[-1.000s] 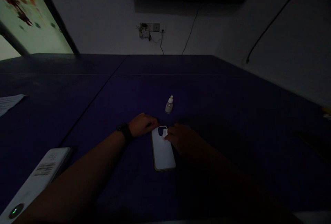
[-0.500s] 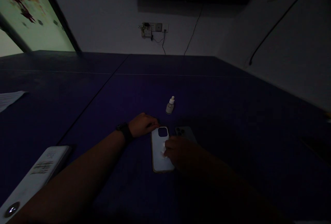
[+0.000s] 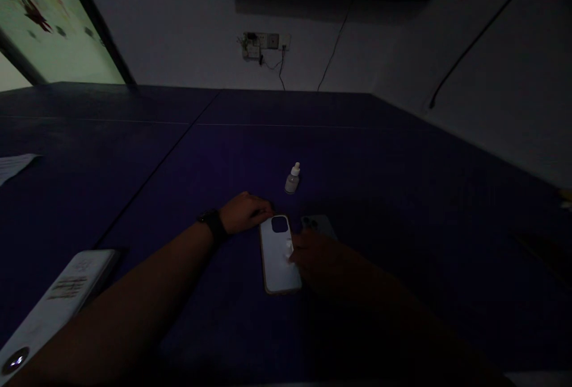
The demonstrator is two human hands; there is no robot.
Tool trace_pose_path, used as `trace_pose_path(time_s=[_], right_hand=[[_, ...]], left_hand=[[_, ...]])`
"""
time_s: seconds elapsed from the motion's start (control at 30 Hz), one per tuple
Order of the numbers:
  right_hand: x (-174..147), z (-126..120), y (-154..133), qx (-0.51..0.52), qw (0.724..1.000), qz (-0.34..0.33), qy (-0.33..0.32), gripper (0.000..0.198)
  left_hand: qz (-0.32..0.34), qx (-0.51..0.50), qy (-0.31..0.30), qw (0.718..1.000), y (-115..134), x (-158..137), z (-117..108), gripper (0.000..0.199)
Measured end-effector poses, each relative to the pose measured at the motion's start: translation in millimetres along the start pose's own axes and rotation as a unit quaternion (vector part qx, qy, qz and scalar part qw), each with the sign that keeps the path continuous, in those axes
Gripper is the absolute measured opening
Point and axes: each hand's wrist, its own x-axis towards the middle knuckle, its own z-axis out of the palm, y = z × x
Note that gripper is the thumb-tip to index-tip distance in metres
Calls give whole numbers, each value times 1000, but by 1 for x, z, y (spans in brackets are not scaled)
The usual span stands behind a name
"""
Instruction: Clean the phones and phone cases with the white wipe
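Observation:
A white phone case [image 3: 277,262] lies back up on the dark blue table [image 3: 393,160], with a dark camera cutout at its far end. My left hand [image 3: 243,212], with a black watch on the wrist, holds the case's far left corner with its fingertips. My right hand [image 3: 319,262] rests on the case's right edge, its fingers pressing a small white wipe [image 3: 289,252] onto the surface. A dark phone [image 3: 318,225] lies just right of the case, partly hidden by my right hand. A small white dropper bottle [image 3: 292,177] stands upright behind both.
A white flat device [image 3: 58,300] with a label and a small light lies at the near left. A sheet of paper [image 3: 13,164] sits at the far left edge. The wall behind has a socket [image 3: 261,44] with hanging cables. The room is very dim.
My right hand has slid from the camera cutout down the case towards me, uncovering the dark phone beside it. My left hand has stayed at the corner.

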Motion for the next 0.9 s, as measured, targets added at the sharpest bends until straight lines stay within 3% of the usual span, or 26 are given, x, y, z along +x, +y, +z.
trace_pose_path(time_s=[0.13, 0.27, 0.47, 0.63, 0.77, 0.9], right_hand=[[0, -5, -4, 16, 997, -76, -24, 20], [1, -6, -6, 9, 999, -15, -30, 23], [-2, -8, -9, 48, 996, -58, -44, 21], [-7, -12, -8, 108, 994, -7, -34, 18], [-10, -18, -10, 168, 984, -23, -47, 18], [-10, -16, -11, 147, 988, -24, -32, 18]], left_hand=[[-8, 11, 0, 1000, 0, -1, 1, 24], [-13, 13, 2, 1000, 1, -1, 1, 22], [-5, 3, 2, 1000, 1, -1, 0, 21], [-2, -1, 6, 1000, 0, -1, 1, 20], [-5, 3, 6, 1000, 1, -1, 0, 21], [-10, 7, -1, 1000, 1, -1, -1, 23]])
